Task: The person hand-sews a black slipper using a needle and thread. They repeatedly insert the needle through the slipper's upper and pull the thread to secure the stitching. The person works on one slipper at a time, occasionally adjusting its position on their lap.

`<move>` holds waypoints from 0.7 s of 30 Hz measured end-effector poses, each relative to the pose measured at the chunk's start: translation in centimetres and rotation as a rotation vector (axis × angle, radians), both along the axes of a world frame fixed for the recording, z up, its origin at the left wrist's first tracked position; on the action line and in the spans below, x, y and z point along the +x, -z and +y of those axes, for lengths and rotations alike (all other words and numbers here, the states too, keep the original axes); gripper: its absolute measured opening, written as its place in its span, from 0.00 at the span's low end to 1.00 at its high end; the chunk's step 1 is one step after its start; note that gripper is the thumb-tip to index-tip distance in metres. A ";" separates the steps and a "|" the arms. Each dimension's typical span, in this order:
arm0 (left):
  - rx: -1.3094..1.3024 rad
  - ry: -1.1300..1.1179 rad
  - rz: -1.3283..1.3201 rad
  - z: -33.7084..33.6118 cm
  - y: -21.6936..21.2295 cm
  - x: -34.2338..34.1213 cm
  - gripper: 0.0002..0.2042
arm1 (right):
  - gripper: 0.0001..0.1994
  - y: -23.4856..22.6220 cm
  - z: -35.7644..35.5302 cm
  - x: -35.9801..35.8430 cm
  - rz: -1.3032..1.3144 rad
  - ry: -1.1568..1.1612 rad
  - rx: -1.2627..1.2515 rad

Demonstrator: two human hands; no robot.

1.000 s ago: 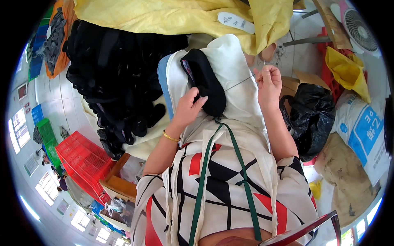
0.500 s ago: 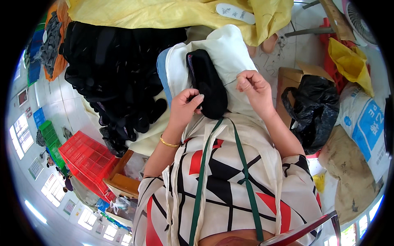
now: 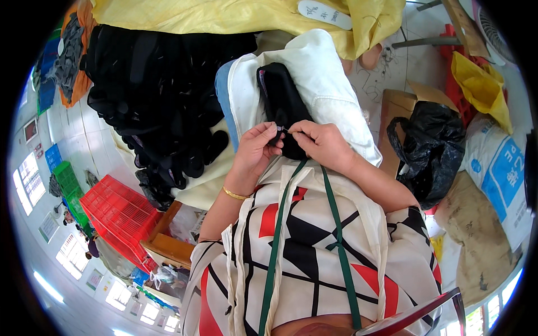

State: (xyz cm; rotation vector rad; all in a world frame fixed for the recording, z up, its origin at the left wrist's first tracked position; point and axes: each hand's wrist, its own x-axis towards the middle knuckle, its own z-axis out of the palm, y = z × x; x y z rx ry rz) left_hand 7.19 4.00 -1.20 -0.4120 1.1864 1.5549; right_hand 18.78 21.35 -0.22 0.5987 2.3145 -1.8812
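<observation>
A black cloth shoe (image 3: 279, 89) lies lengthwise on the white cloth over my lap, its toe end nearest me. My left hand (image 3: 259, 147) is closed at the shoe's left side, thumb and finger pinching a bit of its dark fabric. Close against it, my right hand (image 3: 325, 147) is closed in a pinch, fingertips almost meeting the left ones over the shoe. Something thin and pale shows between the two sets of fingertips, too small to name. Both hands partly cover the shoe's near end.
On the left is a large heap of black shoes (image 3: 151, 89). A red plastic crate (image 3: 115, 215) stands below it, beside a wooden stool (image 3: 171, 243). At right are a black plastic bag (image 3: 428, 151) and a cardboard box (image 3: 395, 115). Yellow sheeting (image 3: 224, 17) with a white insole (image 3: 325, 14) lies ahead.
My right hand has moved left and down from beside the shoe, and its fingertips now reach the left hand's. The left hand stays at the shoe, shifted slightly right.
</observation>
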 end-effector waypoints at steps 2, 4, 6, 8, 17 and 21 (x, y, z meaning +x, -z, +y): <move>-0.008 -0.001 -0.007 0.1 -0.1 0.0 0.09 | 0.07 -0.1 0.0 -0.1 0.018 -0.003 0.025; 0.009 -0.008 -0.016 0.0 0.1 0.0 0.09 | 0.07 -0.2 0.0 -0.2 0.008 -0.015 0.023; 0.016 -0.014 -0.021 -0.1 0.2 0.0 0.10 | 0.07 -0.3 0.1 -0.3 0.002 -0.023 0.021; 0.013 -0.019 -0.021 -0.1 0.2 0.0 0.10 | 0.07 -0.3 0.1 -0.4 -0.002 -0.028 0.022; 0.020 -0.020 -0.026 -0.1 0.2 0.0 0.09 | 0.06 -0.2 0.1 -0.4 0.013 -0.027 0.044; 0.002 -0.027 -0.012 0.2 -0.3 0.3 0.09 | 0.06 0.0 0.1 -0.5 0.029 -0.028 0.043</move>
